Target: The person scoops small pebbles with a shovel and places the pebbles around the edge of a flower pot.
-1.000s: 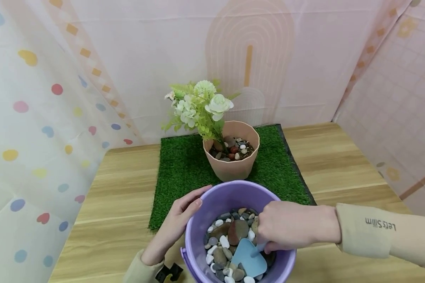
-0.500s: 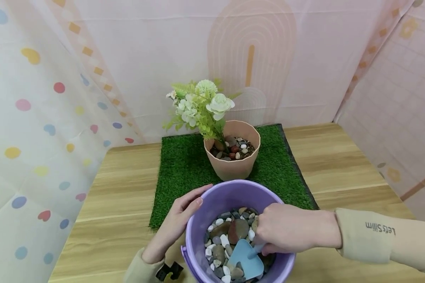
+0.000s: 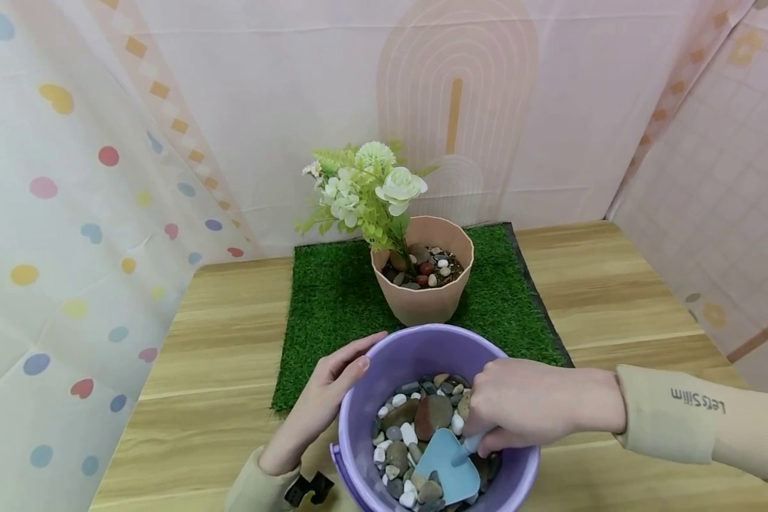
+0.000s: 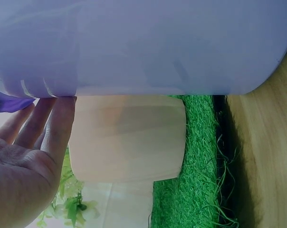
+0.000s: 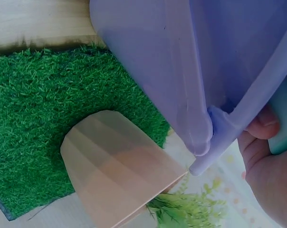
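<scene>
In the head view a purple bucket (image 3: pixel 354 427) full of mixed stones (image 3: pixel 397 455) stands at the front of the table. My right hand (image 3: pixel 521 402) reaches over its rim and grips the handle of a light blue hand shovel (image 3: pixel 451 469). The shovel's blade lies among the stones, its lower edge partly covered by a few. My left hand (image 3: pixel 323 387) rests against the bucket's left side, thumb near the rim. Its fingers are fairly straight against the outer wall in the left wrist view. Part of the shovel handle (image 5: pixel 283 116) shows in the right wrist view.
Behind the bucket, a pinkish flower pot (image 3: pixel 422 302) stands on a green artificial grass mat (image 3: pixel 333 306). It holds white flowers (image 3: pixel 400 188), soil and stones. The wooden table (image 3: pixel 217 334) meets patterned cloth walls (image 3: pixel 307 85) at the back and sides.
The shovel blade has shifted slightly among the stones, and a few stones now lie over its lower left edge. My left hand stays against the bucket.
</scene>
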`<state>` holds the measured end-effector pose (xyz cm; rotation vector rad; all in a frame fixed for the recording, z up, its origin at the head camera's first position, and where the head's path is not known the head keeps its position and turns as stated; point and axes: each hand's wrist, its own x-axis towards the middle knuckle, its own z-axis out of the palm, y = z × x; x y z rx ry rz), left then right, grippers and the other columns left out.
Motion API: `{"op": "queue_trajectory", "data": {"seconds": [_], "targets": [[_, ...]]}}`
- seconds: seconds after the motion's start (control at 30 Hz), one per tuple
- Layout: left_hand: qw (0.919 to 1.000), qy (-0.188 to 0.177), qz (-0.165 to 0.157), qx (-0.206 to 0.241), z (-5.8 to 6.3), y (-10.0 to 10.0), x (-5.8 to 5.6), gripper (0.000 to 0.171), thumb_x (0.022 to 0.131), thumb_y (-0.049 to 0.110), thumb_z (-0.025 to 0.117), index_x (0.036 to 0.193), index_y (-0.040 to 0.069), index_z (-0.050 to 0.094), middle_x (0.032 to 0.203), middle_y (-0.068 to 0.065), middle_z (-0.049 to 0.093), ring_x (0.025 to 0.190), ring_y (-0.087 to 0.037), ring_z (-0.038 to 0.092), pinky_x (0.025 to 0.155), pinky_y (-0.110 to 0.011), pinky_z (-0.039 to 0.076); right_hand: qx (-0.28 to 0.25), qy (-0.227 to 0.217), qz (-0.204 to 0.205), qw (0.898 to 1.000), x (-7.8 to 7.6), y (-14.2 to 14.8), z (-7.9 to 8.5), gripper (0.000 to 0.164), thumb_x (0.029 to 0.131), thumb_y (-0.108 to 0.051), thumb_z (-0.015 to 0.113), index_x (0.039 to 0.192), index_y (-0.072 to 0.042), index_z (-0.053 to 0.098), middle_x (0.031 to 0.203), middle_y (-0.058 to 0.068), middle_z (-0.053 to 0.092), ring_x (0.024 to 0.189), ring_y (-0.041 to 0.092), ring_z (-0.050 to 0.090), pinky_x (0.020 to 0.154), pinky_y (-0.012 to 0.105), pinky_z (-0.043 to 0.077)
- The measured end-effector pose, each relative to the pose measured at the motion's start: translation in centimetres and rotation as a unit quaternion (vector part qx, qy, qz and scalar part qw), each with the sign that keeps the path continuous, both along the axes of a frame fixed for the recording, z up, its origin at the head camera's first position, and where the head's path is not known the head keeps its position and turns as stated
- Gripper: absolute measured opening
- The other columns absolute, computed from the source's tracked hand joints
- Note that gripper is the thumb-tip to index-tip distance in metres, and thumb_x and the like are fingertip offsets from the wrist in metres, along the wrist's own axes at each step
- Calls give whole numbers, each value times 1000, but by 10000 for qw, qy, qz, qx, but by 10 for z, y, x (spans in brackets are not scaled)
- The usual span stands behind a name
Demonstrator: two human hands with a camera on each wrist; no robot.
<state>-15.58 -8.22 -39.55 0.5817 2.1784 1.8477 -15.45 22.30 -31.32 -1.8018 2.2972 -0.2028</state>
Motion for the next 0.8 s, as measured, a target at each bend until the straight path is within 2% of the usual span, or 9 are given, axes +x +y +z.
{"op": "queue_trajectory", "data": {"seconds": [0.07, 0.2, 0.27, 0.5, 0.8], "targets": [[10000, -14, -7, 14, 0, 0, 0, 45, 113, 18, 45, 155, 3, 51, 155, -24, 56, 123, 4, 66, 97, -23, 60, 103, 261, -29, 9996, 4, -2, -1, 23, 94, -39, 77, 73, -32, 71, 66, -22, 65, 58, -11, 53, 55, 10, 37], [10000, -14, -28, 22, -1, 0, 0, 44, 113, 18, 44, 154, 3, 52, 154, -25, 56, 122, 4, 67, 96, -24, 61, 288, 1068, 9, 9939, 15, -9, -5, 19, 93, -43, 77, 75, -36, 74, 69, -21, 68, 61, -4, 60, 56, 18, 46], [10000, 13, -15, 6, -1, 0, 0, 44, 113, 18, 44, 154, 4, 52, 153, -25, 57, 122, 4, 67, 95, -24, 61, 286, 1201, 17, 9923, 16, -11, -6, 20, 92, -43, 77, 74, -36, 74, 68, -21, 68, 63, -2, 62, 56, 19, 47], [10000, -29, -46, 29, -1, 1, -1, 44, 113, 19, 45, 155, 5, 52, 155, -24, 56, 124, 5, 65, 98, -23, 59, 120, 45, -16, 9999, 3, -4, -4, 24, 96, -39, 75, 73, -31, 70, 65, -22, 65, 58, -11, 52, 58, 12, 38], [10000, 23, -32, 29, -1, 0, 0, 44, 113, 18, 45, 155, 6, 52, 154, -23, 57, 123, 5, 66, 98, -23, 60, -373, -296, 104, 9988, -3, 1, 1, 21, 97, -34, 75, 77, -29, 71, 68, -23, 66, 59, -15, 43, 57, 3, 29]]}}
